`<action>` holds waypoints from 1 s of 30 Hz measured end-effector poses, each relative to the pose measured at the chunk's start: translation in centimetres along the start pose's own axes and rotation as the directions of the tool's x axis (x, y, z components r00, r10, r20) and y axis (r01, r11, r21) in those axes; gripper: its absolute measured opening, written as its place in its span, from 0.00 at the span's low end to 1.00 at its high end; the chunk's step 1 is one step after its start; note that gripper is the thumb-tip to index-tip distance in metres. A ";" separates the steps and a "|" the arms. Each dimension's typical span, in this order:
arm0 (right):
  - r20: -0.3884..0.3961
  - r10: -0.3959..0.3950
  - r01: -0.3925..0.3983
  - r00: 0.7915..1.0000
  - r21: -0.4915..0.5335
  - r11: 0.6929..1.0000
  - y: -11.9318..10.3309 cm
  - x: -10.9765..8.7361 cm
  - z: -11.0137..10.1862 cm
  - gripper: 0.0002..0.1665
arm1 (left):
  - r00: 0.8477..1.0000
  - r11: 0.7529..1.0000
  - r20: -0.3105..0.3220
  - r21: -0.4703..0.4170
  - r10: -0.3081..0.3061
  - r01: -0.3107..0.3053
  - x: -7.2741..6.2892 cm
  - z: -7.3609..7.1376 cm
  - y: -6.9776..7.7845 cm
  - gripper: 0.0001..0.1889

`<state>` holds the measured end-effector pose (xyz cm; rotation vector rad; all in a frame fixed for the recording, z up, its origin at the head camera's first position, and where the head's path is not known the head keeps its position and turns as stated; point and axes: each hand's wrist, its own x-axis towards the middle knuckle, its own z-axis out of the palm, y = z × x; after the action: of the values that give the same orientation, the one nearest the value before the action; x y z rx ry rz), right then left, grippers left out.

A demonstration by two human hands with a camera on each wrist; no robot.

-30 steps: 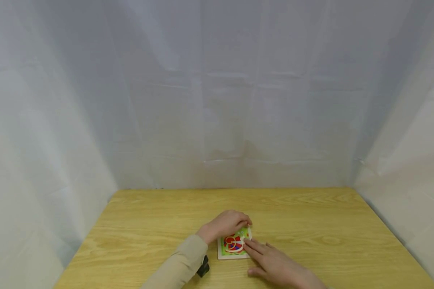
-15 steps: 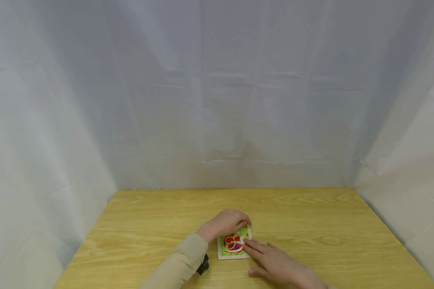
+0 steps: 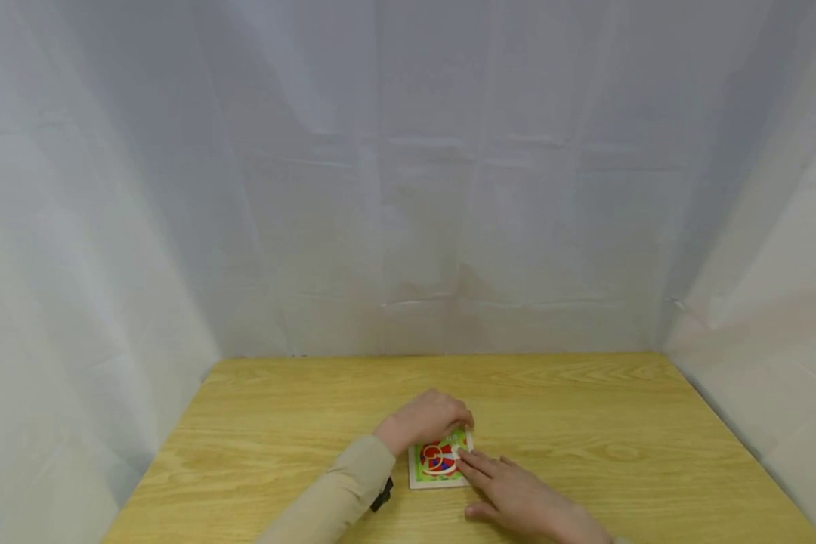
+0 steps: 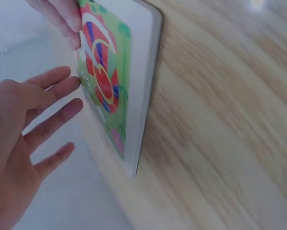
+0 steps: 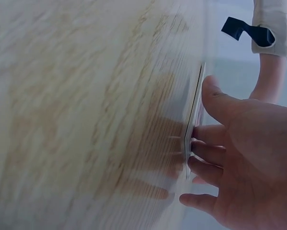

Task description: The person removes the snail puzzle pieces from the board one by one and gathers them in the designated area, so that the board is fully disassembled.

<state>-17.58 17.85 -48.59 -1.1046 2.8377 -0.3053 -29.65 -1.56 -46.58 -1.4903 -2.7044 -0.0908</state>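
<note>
A flat square board (image 3: 440,462) with a pale border and a green picture lies on the table; a red and blue shape with pale curved lines fills its middle. My left hand (image 3: 430,417) reaches over the far side, and in the left wrist view this left hand (image 4: 33,120) has its fingers spread, one tip touching or very near the picture. My right hand (image 3: 517,495) comes from the near right, fingers extended, fingertips resting on the board's right part. In the right wrist view the right hand (image 5: 248,153) hides most of the thin-edged board (image 5: 193,115).
The wood-grain table (image 3: 605,431) extends around the board on all sides. Pale sheeting (image 3: 408,189) hangs behind the table and along both sides. A black strapped device (image 5: 248,32) sits at the left sleeve.
My left hand has lifted slightly and shifted a little away at the far edge of the board. The right hand and the board stay nearly where they were.
</note>
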 end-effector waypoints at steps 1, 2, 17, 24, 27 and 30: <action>0.004 0.005 -0.005 1.000 -0.001 1.000 0.0 0.0 0.0 0.43 | 1.000 1.000 0.001 -0.020 -0.011 0.011 0.0 0.0 0.0 0.12; 0.007 0.010 -0.010 1.000 -0.002 1.000 -0.1 0.1 0.0 0.43 | 1.000 0.999 0.004 -0.042 -0.023 0.023 0.1 0.1 0.0 0.12; 0.043 0.046 -0.047 0.998 0.017 0.999 -0.5 0.4 -0.2 0.42 | 0.990 0.958 0.072 -0.252 -0.121 0.136 0.0 0.0 0.3 0.12; 0.040 0.044 -0.045 0.998 0.017 0.999 -0.5 0.4 -0.2 0.43 | 0.989 0.944 0.069 -0.294 -0.131 0.146 -0.2 0.1 0.2 0.18; 0.023 0.036 -0.036 0.999 0.004 0.999 -0.4 0.4 -0.1 0.42 | 0.990 0.934 0.051 -0.328 -0.131 0.141 -0.2 0.2 0.0 0.21; 0.005 0.026 -0.026 1.000 -0.009 1.000 -0.4 0.3 -0.1 0.42 | 0.991 0.921 0.029 -0.369 -0.128 0.130 -0.1 0.3 -0.1 0.22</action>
<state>-17.56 17.37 -48.41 -1.0674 2.8493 -0.2874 -29.69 -1.71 -46.90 -1.3811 -2.9054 -0.6383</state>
